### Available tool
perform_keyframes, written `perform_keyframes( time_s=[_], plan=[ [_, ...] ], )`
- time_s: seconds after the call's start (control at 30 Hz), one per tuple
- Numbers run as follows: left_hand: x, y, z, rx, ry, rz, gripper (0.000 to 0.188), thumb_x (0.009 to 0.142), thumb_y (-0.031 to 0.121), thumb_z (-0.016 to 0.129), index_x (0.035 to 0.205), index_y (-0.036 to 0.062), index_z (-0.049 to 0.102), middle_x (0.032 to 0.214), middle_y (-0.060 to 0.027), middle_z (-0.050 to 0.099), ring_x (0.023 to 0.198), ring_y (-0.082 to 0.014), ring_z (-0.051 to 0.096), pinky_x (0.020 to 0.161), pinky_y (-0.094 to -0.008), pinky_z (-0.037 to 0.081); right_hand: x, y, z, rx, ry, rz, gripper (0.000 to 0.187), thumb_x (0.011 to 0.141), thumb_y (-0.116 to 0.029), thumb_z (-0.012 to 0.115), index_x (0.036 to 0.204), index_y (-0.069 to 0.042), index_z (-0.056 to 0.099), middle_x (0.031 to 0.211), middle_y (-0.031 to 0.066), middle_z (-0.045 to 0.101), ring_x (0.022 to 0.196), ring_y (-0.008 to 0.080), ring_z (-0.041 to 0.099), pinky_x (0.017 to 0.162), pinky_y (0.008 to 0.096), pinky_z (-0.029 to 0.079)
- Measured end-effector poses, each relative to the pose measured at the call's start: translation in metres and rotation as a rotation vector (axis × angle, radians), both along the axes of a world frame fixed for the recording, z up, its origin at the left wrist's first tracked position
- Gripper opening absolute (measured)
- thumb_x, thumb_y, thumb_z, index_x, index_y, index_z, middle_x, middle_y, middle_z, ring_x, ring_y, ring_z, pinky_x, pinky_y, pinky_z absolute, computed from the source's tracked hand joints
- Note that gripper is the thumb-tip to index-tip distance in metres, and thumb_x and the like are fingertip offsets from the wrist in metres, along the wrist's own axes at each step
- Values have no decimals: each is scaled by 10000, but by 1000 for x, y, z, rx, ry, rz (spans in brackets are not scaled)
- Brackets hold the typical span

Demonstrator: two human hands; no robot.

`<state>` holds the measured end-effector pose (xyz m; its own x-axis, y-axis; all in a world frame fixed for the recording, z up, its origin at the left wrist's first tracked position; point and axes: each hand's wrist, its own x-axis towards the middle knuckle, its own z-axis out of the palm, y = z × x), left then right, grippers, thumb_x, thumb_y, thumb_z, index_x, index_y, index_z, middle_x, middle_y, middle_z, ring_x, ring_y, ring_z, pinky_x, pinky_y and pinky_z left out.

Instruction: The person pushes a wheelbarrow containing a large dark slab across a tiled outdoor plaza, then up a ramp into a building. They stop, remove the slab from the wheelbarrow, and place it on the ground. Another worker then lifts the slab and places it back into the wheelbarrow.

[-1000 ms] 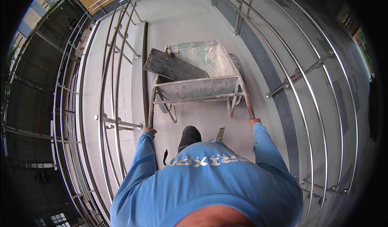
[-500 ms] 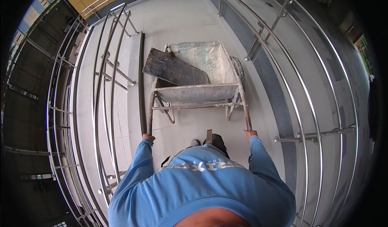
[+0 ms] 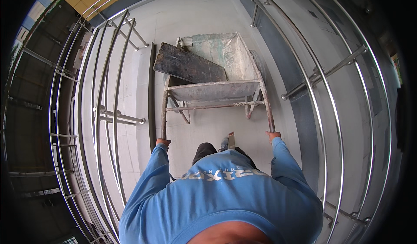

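The pale walkway (image 3: pixel 186 16) carried the metal wheelbarrow (image 3: pixel 213 92) near its raised left edge. Left hand (image 3: pixel 163 143) and right hand (image 3: pixel 273 135) had their fingers wrapped around the handle ends (image 3: pixel 270 116), seemingly the surest hold; the barrow looked rigid, heavy, rough rather than slippery.

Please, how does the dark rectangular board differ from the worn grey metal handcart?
The dark rectangular board looks near-black; the worn grey metal handcart is paler, with a greenish tint inside. The board is a flat slab, the handcart an open tub with two handles. The left hand and right hand grip the handcart, not the board. Both look stained.
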<state>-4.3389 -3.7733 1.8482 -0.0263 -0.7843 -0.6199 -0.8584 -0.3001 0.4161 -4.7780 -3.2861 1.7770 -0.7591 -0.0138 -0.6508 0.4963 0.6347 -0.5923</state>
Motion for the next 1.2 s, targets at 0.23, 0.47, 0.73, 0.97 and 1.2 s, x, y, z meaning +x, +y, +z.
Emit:
perform_keyframes(
  time_s=[0.23, 0.47, 0.73, 0.97, 1.2],
  plan=[
    [-90, -117, 164, 45, 11, -48, 271, 715, 117, 717, 644, -2, 483, 507, -77, 473, 395, -200, 471, 372, -374, 423, -50, -117, 194, -19, -241, 23, 353, 709, -339, 702, 611, -103, 459, 461, 10, 396, 355, 146, 389, 339, 343, 266],
    [-75, -109, 95, -93, 0, -118, 342, 676, 191, 762, 776, -60, 552, 581, -109, 545, 466, -224, 539, 405, -387, 458, -14, -88, 104, -23, -55, -73, 317, 703, -326, 701, 720, -70, 515, 480, 30, 415, 352, 171, 405, 335, 351, 272],
    [-180, -273, 34, -126, -46, -127, 284, 673, 193, 751, 696, -29, 576, 574, -99, 561, 471, -207, 559, 421, -358, 464, -154, -265, 98, -64, -178, 122, 297, 745, -341, 660, 697, -113, 475, 473, -6, 367, 357, 137, 374, 329, 321, 241],
    [-390, -469, -19, -75, -83, -32, 277, 686, 175, 719, 817, -30, 587, 628, -133, 597, 490, -237, 599, 432, -389, 488, -385, -502, 28, 92, -181, 69, 205, 755, -259, 654, 748, -99, 525, 473, 6, 392, 361, 143, 386, 343, 324, 257],
    [-386, -534, -68, -160, -122, -69, 329, 621, 201, 697, 845, -20, 607, 791, -205, 632, 758, -332, 632, 685, -390, 505, -406, -569, 35, 123, -184, 84, 237, 724, -249, 684, 729, -56, 547, 481, 23, 431, 353, 162, 402, 341, 338, 283]
  ],
)
